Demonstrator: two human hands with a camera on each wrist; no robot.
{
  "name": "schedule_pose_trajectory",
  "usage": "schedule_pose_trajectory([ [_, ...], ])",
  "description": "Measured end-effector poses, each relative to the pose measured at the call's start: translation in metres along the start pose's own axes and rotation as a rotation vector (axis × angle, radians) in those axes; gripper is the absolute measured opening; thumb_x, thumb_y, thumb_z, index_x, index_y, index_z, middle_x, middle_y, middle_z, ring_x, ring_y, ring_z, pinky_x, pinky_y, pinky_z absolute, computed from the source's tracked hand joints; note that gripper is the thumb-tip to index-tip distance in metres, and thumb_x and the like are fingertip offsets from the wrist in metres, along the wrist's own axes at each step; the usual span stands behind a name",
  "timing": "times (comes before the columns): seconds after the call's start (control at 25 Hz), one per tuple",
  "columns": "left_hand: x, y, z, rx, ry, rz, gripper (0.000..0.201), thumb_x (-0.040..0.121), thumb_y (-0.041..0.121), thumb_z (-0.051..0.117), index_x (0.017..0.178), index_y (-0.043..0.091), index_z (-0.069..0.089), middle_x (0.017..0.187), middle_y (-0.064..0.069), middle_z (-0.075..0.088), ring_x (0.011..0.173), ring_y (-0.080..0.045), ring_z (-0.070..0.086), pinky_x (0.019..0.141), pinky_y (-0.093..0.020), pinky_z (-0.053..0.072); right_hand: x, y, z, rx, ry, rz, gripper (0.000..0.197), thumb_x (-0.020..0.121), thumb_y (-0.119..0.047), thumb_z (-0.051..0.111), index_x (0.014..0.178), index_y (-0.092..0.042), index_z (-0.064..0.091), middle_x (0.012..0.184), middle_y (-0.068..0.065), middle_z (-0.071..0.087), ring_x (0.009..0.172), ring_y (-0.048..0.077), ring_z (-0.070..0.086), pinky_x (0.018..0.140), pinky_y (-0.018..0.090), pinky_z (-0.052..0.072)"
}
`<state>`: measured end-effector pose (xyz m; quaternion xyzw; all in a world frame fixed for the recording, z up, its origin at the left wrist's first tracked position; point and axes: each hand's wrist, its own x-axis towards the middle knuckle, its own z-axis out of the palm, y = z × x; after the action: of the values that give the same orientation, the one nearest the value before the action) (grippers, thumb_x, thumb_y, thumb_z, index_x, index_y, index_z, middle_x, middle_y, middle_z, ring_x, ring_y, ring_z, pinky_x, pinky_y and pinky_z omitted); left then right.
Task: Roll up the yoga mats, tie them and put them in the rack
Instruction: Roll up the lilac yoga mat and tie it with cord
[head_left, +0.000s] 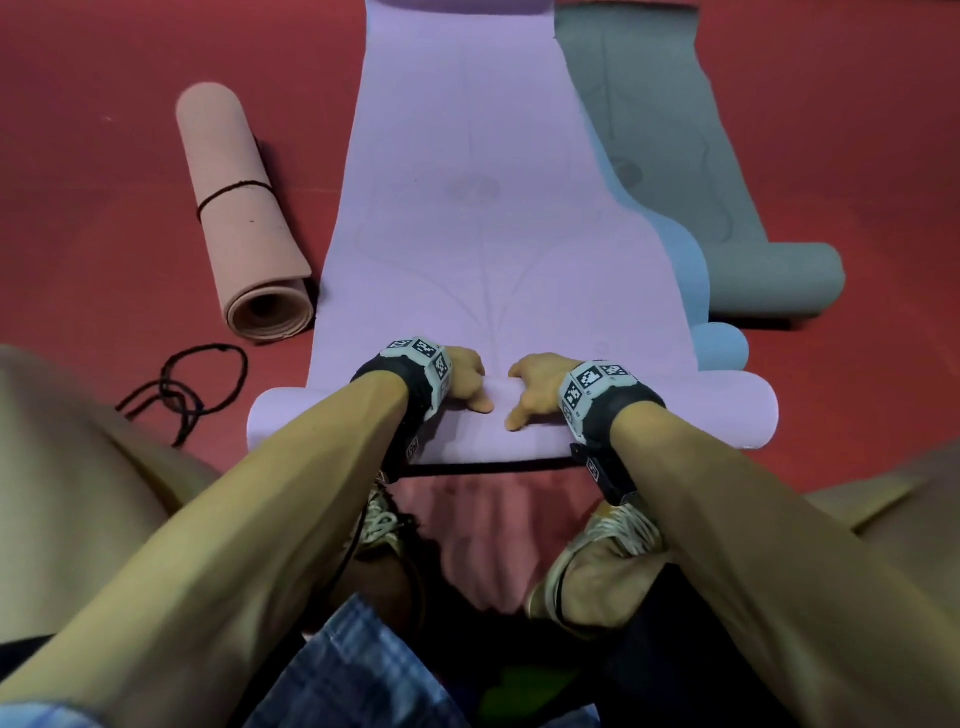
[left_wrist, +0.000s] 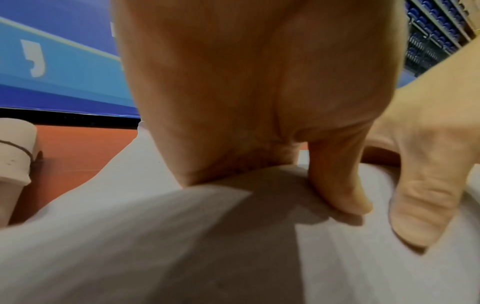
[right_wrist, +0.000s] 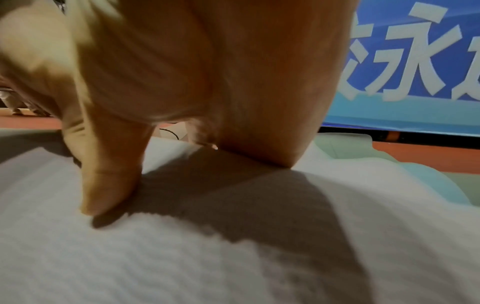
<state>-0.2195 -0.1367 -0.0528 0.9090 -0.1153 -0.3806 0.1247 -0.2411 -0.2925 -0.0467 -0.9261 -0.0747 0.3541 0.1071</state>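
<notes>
A lilac yoga mat lies flat on the red floor, with its near end wound into a roll. My left hand and right hand sit side by side on the roll's middle. Their fingers curl over its far side and their thumbs press on top. In the left wrist view the left thumb presses the roll, with the right hand beside it. The right thumb presses the ribbed mat surface. A black cord lies straight along the roll's near edge.
A pink mat, rolled and tied with a black cord, lies to the left. A loose black cord lies near it. A blue mat and a grey-green mat, both partly rolled, lie to the right. My shoes are just behind the roll.
</notes>
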Motion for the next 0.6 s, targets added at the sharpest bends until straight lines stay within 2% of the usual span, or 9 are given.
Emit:
schedule_pose_trajectory([
  [0.08, -0.001, 0.004, 0.003, -0.010, -0.016, -0.028, 0.037, 0.089, 0.027, 0.067, 0.119, 0.007, 0.063, 0.121, -0.007, 0.062, 0.114, -0.027, 0.058, 0.096, -0.033, 0.044, 0.005, -0.001, 0.004, 0.015, 0.011, 0.017, 0.061, 0.068, -0.047, 0.085, 0.116, -0.017, 0.063, 0.114, 0.003, 0.066, 0.100, 0.024, 0.062, 0.083, 0.031, 0.049],
  [0.12, 0.000, 0.004, 0.005, -0.018, -0.033, -0.033, 0.035, 0.088, 0.030, 0.067, 0.116, 0.008, 0.064, 0.122, -0.008, 0.063, 0.113, -0.027, 0.058, 0.096, -0.033, 0.044, 0.008, 0.000, 0.006, 0.028, -0.006, 0.025, 0.063, 0.068, -0.051, 0.085, 0.115, -0.015, 0.063, 0.110, 0.001, 0.066, 0.101, 0.025, 0.063, 0.085, 0.031, 0.050],
  [0.24, -0.004, -0.002, 0.010, -0.023, -0.138, -0.017, 0.047, 0.074, 0.040, 0.081, 0.107, 0.010, 0.067, 0.108, -0.007, 0.071, 0.100, -0.026, 0.066, 0.092, -0.037, 0.053, 0.014, 0.001, 0.007, 0.090, -0.092, 0.018, 0.045, 0.069, -0.051, 0.083, 0.093, -0.017, 0.066, 0.091, -0.001, 0.069, 0.089, 0.023, 0.066, 0.079, 0.030, 0.050],
  [0.32, -0.005, -0.010, 0.014, 0.031, -0.144, -0.006, 0.053, 0.061, 0.036, 0.089, 0.103, 0.009, 0.069, 0.100, -0.007, 0.073, 0.093, -0.028, 0.069, 0.086, -0.038, 0.057, 0.015, -0.001, 0.004, 0.130, -0.124, -0.012, 0.044, 0.067, -0.052, 0.084, 0.092, -0.018, 0.070, 0.087, -0.003, 0.071, 0.088, 0.022, 0.068, 0.081, 0.031, 0.052],
  [0.44, 0.002, -0.010, 0.015, 0.068, -0.065, -0.022, 0.042, 0.057, 0.026, 0.088, 0.090, 0.005, 0.070, 0.089, -0.010, 0.073, 0.083, -0.030, 0.070, 0.076, -0.037, 0.059, 0.012, -0.002, 0.001, 0.104, -0.113, -0.046, 0.045, 0.068, -0.051, 0.085, 0.096, -0.019, 0.071, 0.090, -0.003, 0.071, 0.091, 0.020, 0.067, 0.083, 0.031, 0.052],
  [0.52, 0.007, -0.006, 0.011, 0.037, -0.054, -0.043, 0.029, 0.055, 0.022, 0.084, 0.075, 0.008, 0.067, 0.078, -0.009, 0.069, 0.071, -0.028, 0.066, 0.067, -0.033, 0.055, 0.012, 0.000, 0.003, -0.051, -0.085, -0.039, 0.052, 0.065, -0.050, 0.087, 0.101, -0.019, 0.064, 0.097, 0.000, 0.068, 0.091, 0.023, 0.064, 0.079, 0.031, 0.051],
  [0.6, 0.009, -0.004, 0.009, -0.012, -0.066, -0.077, 0.028, 0.047, 0.022, 0.081, 0.068, 0.011, 0.065, 0.076, -0.008, 0.068, 0.068, -0.026, 0.063, 0.066, -0.032, 0.056, 0.014, 0.001, 0.007, -0.183, -0.038, -0.025, 0.054, 0.061, -0.047, 0.089, 0.093, -0.018, 0.057, 0.094, 0.002, 0.065, 0.086, 0.025, 0.062, 0.074, 0.033, 0.050],
])
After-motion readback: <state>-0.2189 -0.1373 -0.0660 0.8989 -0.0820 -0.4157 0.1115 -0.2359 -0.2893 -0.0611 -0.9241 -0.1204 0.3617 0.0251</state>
